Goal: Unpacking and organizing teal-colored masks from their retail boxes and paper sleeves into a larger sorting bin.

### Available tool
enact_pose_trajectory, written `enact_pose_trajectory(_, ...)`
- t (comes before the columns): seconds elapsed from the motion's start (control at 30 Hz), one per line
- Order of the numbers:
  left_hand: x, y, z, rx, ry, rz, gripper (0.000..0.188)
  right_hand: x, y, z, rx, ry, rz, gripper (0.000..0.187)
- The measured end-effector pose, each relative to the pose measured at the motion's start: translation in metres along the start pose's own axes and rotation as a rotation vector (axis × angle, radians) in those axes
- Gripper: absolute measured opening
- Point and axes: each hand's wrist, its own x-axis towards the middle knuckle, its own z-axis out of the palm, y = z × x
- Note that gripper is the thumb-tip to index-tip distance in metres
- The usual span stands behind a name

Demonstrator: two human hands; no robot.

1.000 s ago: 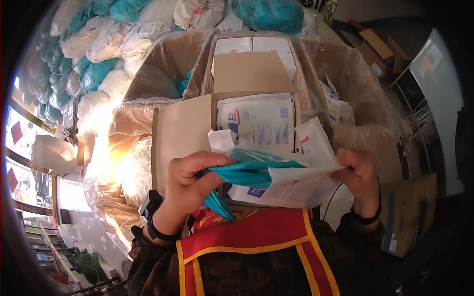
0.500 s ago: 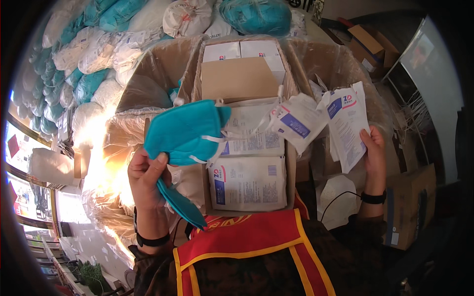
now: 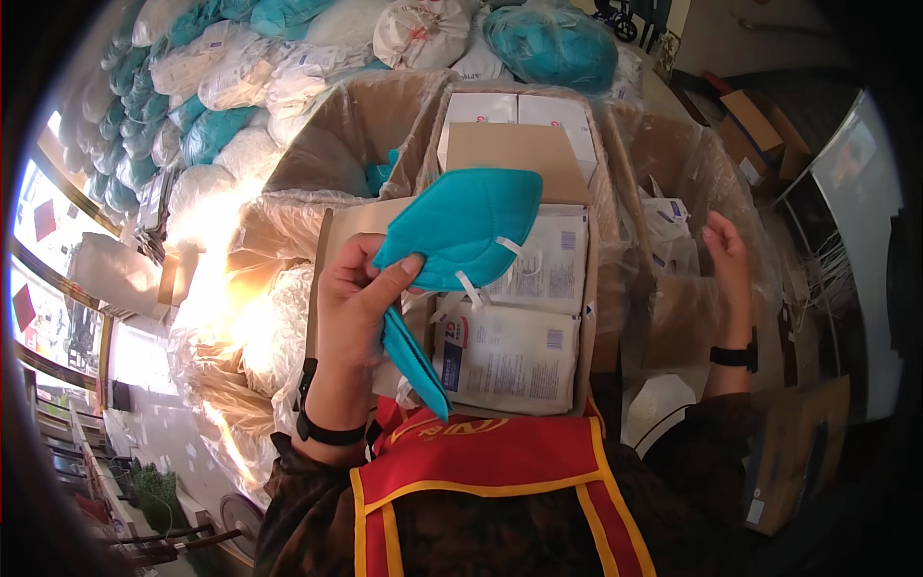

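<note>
My left hand is closed on teal face masks with white ear loops. One mask stands up flat above the thumb; another teal mask hangs folded below the same hand. Behind them, sealed white mask packets with blue and red print lie in an open cardboard carton against my apron. My right hand holds nothing and has its fingers loosely stretched, over the right side of a plastic-lined box. White wrappers lie in that box, left of the hand.
Beyond the carton stands a lined box with white cartons and a brown flap. Another lined box at left holds some teal pieces. Bagged goods are piled behind. A brown carton stands at lower right.
The white wrappers that my right hand held have left it, and some now show in the right-hand box. My left hand keeps the masks, shifted right in view as the camera turned.
</note>
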Motion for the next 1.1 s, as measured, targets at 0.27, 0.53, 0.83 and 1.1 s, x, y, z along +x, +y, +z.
enact_pose_trajectory(0.27,-0.012,-0.002,0.022,0.233,-0.114,0.124,0.016,-0.083,-0.231,0.134,-0.210,-0.298,-0.785,0.039)
enact_pose_trajectory(0.53,-0.008,0.011,-0.014,-0.189,-0.202,-0.062,0.014,-0.101,-0.235,0.132,-0.282,-0.246,-0.797,0.019)
enact_pose_trajectory(0.83,-0.011,0.007,-0.004,-0.328,-0.228,-0.067,0.015,-0.100,-0.241,0.138,0.008,-0.442,-0.698,0.014)
enact_pose_trajectory(1.1,-0.009,0.014,-0.012,-0.207,-0.260,-0.046,0.024,-0.091,-0.254,0.142,-0.008,-0.451,-0.671,0.014)
